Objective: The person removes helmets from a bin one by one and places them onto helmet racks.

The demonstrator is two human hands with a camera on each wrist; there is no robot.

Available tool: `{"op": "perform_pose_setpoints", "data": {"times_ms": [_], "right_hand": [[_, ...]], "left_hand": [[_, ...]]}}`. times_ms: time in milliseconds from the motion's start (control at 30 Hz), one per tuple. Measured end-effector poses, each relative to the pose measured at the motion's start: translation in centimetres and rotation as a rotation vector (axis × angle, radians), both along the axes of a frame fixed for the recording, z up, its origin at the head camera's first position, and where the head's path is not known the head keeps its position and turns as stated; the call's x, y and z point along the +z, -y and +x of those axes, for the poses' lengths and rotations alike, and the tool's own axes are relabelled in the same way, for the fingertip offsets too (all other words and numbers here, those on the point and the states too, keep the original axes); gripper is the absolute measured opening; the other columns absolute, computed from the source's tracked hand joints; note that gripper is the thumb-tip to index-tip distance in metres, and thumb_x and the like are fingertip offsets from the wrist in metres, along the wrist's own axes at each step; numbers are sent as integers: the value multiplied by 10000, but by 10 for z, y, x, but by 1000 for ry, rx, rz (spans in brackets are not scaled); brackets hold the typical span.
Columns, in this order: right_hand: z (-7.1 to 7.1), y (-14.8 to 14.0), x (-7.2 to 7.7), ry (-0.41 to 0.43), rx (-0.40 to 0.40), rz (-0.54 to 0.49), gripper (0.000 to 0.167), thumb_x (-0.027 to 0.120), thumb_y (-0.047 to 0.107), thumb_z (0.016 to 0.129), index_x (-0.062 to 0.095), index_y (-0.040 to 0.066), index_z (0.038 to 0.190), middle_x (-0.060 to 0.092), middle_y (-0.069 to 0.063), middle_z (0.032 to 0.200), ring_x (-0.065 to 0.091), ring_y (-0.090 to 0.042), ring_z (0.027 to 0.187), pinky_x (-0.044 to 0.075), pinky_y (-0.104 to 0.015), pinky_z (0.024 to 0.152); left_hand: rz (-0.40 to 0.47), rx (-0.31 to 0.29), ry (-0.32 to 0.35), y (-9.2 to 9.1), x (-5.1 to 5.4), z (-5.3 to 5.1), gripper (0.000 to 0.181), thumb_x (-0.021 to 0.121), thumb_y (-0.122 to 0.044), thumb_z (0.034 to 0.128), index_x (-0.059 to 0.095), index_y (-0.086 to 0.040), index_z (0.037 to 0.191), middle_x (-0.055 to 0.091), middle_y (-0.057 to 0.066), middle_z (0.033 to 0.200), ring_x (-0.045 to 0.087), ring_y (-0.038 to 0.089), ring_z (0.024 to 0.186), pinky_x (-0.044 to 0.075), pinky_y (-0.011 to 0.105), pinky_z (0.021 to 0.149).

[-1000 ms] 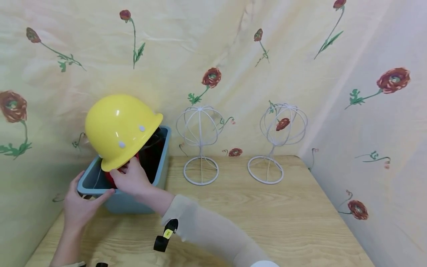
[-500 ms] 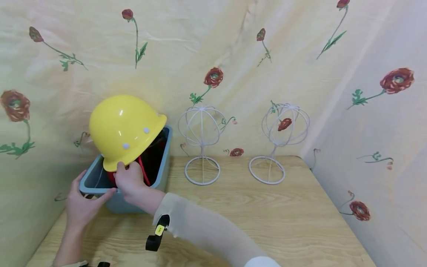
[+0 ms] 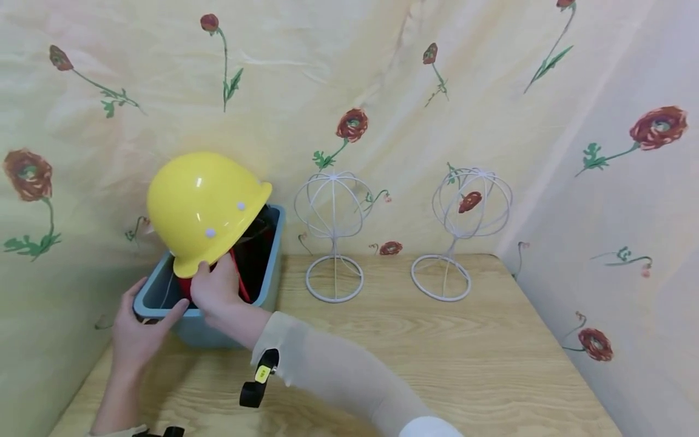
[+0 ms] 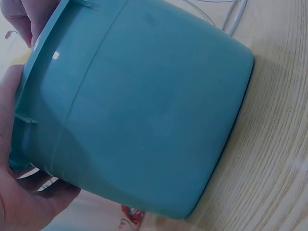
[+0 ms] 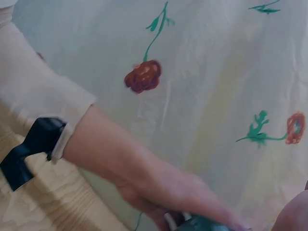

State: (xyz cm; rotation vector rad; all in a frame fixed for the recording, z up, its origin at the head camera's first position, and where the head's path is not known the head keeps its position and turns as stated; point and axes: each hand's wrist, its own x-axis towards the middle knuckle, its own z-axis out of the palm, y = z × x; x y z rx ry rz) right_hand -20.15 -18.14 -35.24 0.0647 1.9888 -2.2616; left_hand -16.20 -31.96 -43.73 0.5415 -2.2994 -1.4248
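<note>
A yellow hard hat [image 3: 202, 206] lies tilted across the left part of a blue-grey bin [image 3: 272, 261], its opening toward the lower right. The right hand [image 3: 221, 288] is at the hat's lower brim with fingers curled round the edge; its fingertips are partly hidden. Red and dark things [image 3: 256, 258] show inside the bin. At the near left corner the left hand [image 3: 139, 334] grips the bin, thumb at the rim and fingers underneath. In the left wrist view, the left hand [image 4: 24, 192] holds the bin's rim, with the right hand [image 4: 33, 17] above it.
Two white wire head-shaped stands, one in the middle [image 3: 334, 237] and one farther right [image 3: 452, 233], stand on the wooden table [image 3: 437, 352]. Flowered cloth [image 3: 306, 73] hangs behind the table and at its sides. The bin is close to the back cloth.
The hard hat has shifted slightly right over the bin, and the right hand has moved along its lower brim. The left hand keeps its grip. The head view has shifted a little.
</note>
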Motion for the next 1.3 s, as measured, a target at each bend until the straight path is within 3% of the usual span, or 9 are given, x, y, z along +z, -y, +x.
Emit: {"op": "perform_pose_setpoints", "data": {"times_ms": [300, 433, 600, 733, 900, 1100, 1300], "right_hand": [[-12, -21, 14, -17, 56, 20, 106, 632, 164, 1068, 661, 194, 1166, 691, 51, 985, 647, -104, 913, 601, -393, 907], [-18, -37, 17, -58, 93, -61, 143, 616, 100, 1065, 705, 156, 1162, 760, 19, 1023, 741, -131, 925, 626, -390, 919], [-27, -64, 12, -101, 197, -169, 221, 556, -4, 1063, 707, 87, 1196, 776, -79, 1085, 708, -201, 852, 620, -432, 934], [-31, -85, 11, -108, 286, -230, 284, 521, -30, 1074, 656, 23, 1318, 749, -162, 1261, 763, -301, 1114, 604, -415, 1013], [-32, -105, 15, -129, 382, -290, 379, 468, -43, 1090, 550, -59, 1459, 624, -257, 1460, 609, -391, 1379, 530, -438, 1110], [-33, -127, 20, -107, 424, -366, 441, 439, -45, 1100, 472, -42, 1539, 518, -270, 1556, 509, -393, 1473, 478, -433, 1167], [-34, -150, 22, -124, 434, -389, 459, 431, -42, 1104, 435, -47, 1563, 482, -291, 1573, 489, -410, 1470, 549, -310, 1064]], "left_hand": [[11, 45, 57, 1, 0, -4, 947, 825, -402, 919, 290, -228, 1681, 437, 132, 1622, 491, 306, 1313, 399, 16, 734], [5, 43, 65, -1, 2, -5, 942, 813, -415, 928, 278, -251, 1686, 423, 120, 1649, 475, 323, 1365, 449, 49, 802], [19, 17, 52, -2, 0, -4, 938, 807, -402, 937, 264, -261, 1688, 407, 117, 1650, 468, 306, 1369, 443, 29, 789], [36, 13, 24, -1, -3, -2, 912, 811, -367, 937, 289, -257, 1677, 422, 104, 1609, 490, 236, 1310, 415, 3, 750], [52, 24, 3, 2, -5, -1, 890, 822, -334, 932, 318, -274, 1663, 433, 94, 1595, 510, 152, 1285, 430, 6, 783], [37, 37, 11, 2, -5, -2, 899, 817, -335, 936, 308, -251, 1672, 433, 105, 1606, 503, 157, 1301, 409, -7, 778], [32, 22, 19, 1, -5, -4, 908, 804, -355, 946, 284, -242, 1681, 419, 123, 1612, 488, 218, 1298, 404, -8, 746]]}}
